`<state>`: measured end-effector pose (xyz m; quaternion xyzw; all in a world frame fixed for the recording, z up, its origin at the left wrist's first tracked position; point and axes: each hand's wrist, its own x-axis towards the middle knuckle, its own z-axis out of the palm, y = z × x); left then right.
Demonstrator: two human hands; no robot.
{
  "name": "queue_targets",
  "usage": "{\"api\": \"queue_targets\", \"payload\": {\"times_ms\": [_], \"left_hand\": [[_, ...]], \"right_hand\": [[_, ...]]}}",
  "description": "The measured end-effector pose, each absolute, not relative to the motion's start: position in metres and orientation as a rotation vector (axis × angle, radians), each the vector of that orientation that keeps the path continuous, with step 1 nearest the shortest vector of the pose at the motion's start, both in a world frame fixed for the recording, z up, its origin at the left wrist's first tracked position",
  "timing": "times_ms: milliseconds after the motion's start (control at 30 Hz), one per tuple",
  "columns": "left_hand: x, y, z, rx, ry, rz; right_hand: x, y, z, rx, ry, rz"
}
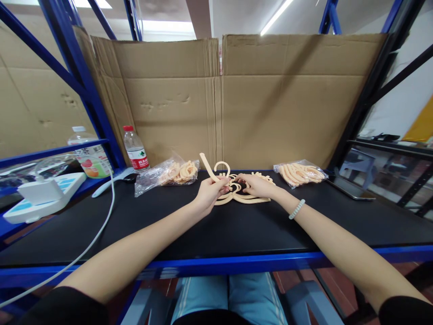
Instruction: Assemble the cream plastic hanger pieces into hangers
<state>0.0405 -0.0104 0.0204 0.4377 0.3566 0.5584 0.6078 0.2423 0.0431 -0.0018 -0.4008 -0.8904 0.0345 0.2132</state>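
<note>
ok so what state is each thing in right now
Left hand, closed on cream piece
Right hand, curled at cream parts, grip unclear
Red-capped bottle, standing, capped, partly filled
White-capped bottle, standing, capped
Left bag, crumpled, partly filled
Right bag, lying flat, filled
White adapter, on power strip

Hands [211, 192] [255, 185] partly hide beige pieces [253, 200]; 2 black sleeves [67, 306] [406, 311] are cut off.

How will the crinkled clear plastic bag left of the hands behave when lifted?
The bag probably flops: its left end is loose, wrinkled film. It may hang lopsided, since the cream curved pieces bunch toward its right end. Shiny surface, possibly slippery.
</note>
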Motion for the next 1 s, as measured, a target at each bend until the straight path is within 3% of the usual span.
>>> {"api": "queue_targets", "payload": {"times_ms": [167, 567, 1000], "left_hand": [[0.041, -0.011, 0.021, 1.009, 0.827, 1.283], [0.041, -0.012, 0.022, 1.02, 0.824, 1.288], [0.04, -0.014, 0.025, 1.002, 0.822, 1.256]], "right_hand": [[0.25, 0.05, -0.004, -1.267, -2.471, 0.064], [0.247, 0.044, 0.006, -1.085, -2.287, 0.118], [0.224, 0.015, 0.029, -0.757, -1.503, 0.704]]}}
